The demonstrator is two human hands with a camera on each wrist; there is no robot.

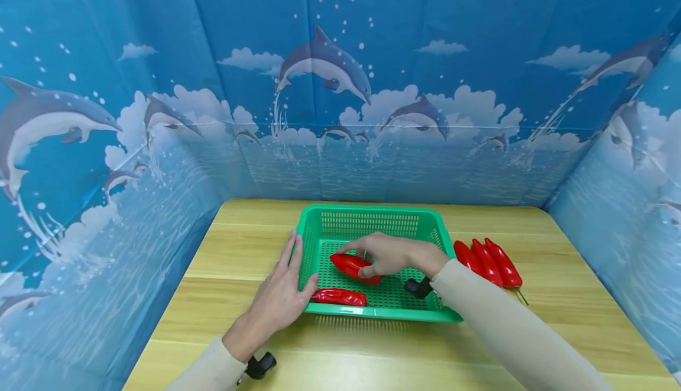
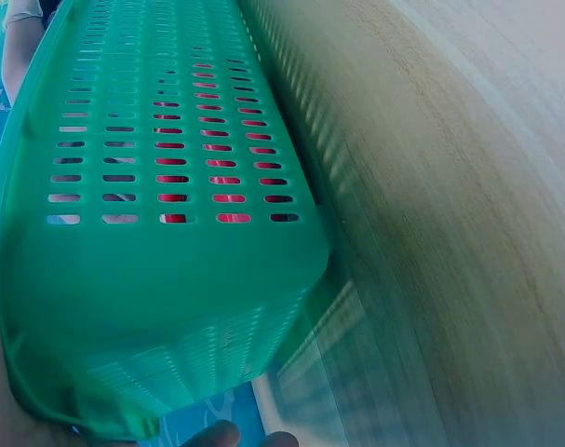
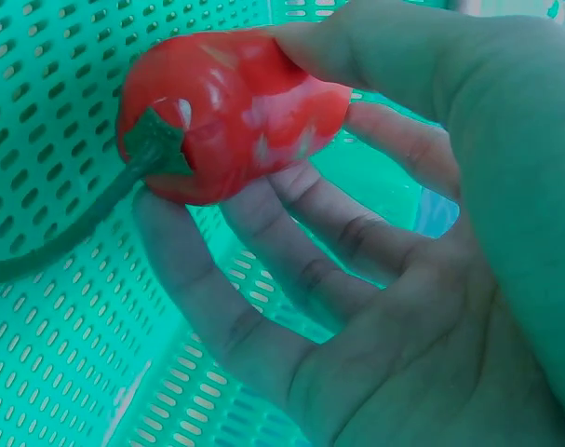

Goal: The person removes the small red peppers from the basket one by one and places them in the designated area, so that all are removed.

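Inside the green plastic basket (image 1: pixel 383 314), my right hand (image 1: pixel 385 254) holds a red pepper (image 1: pixel 351 265) between thumb and fingers. The right wrist view shows that pepper (image 3: pixel 235 112) side on, its green stem pointing down and left. Another red pepper (image 1: pixel 339 297) lies along the basket's near wall. My left hand (image 1: pixel 279 293) rests on the basket's left rim, its fingers extended along the outside and its thumb over the near corner. In the left wrist view, red shows through the slots of the basket wall (image 2: pixel 161 270), and only parts of the left hand appear.
Several red peppers (image 1: pixel 486 262) lie side by side on the wooden table (image 1: pixel 250 231), right of the basket. A blue dolphin-printed curtain (image 1: pixel 340 166) hangs behind the table and along both sides.
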